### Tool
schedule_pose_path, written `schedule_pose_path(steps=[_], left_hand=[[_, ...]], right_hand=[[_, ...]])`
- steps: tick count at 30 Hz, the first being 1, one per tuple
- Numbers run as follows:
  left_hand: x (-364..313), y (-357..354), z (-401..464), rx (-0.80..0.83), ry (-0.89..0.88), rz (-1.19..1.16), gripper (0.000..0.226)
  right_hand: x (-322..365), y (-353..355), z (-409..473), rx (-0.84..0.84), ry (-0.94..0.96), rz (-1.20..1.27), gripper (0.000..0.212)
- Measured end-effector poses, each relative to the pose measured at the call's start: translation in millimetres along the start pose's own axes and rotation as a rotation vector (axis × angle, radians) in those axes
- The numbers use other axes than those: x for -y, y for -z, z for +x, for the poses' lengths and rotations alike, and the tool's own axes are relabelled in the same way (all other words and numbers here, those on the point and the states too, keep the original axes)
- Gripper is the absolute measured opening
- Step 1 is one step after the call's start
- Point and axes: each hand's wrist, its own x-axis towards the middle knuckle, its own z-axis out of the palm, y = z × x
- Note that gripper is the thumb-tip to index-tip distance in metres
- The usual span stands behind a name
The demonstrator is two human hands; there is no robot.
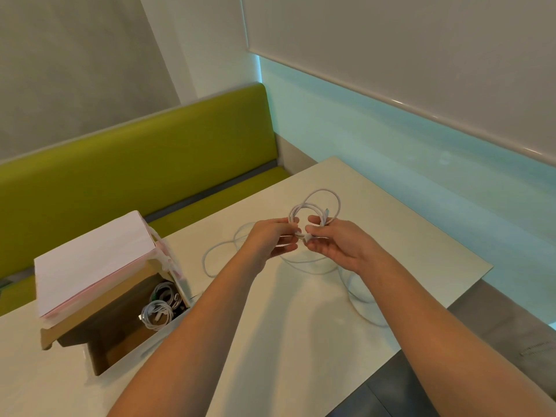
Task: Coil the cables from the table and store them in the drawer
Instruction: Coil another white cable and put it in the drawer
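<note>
Head view: I see both hands raised together above the middle of the pale surface (301, 341). The left hand (270, 240) has its fingers (285, 233) curled and pinches the white cable (316, 206) near a connector end between the two hands. The right hand (337, 243) also has its fingers curled round the same cable and holds a few small loops that stand up above the knuckles. The rest of the cable trails loose on the surface: one slack loop lies to the left of the left hand, more runs beneath the hands and curves off towards the right edge under the right forearm. At the left of the surface stands the cardboard drawer (120, 335), pulled open out of its box with a pale pink top. Inside the drawer I note two coiled white cables (158, 314), one just behind the other, at its right end. Behind the surface runs a green bench seat (135, 164).
</note>
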Motion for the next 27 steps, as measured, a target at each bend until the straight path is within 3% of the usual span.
schedule_pose_path(steps=[3, 7, 13, 20, 27], left_hand=[[-3, 3, 2, 0.021, -0.023, 0.185, 0.019], [-4, 6, 4, 0.01, -0.133, 0.254, 0.028], [0, 3, 9, -0.127, -0.184, 0.065, 0.019], [1, -1, 13, -0.216, -0.18, -0.058, 0.02], [-5, 13, 7, 0.162, -0.034, 0.05, 0.028]], right_hand=[[1, 2, 0, -0.003, -0.018, -0.146, 0.027], [3, 4, -1, 0.016, -0.033, -0.237, 0.031], [-1, 6, -5, -0.017, 0.005, -0.32, 0.041], [1, 8, -5, -0.081, 0.051, -0.474, 0.038], [1, 15, -6, -0.249, 0.16, -0.546, 0.029]])
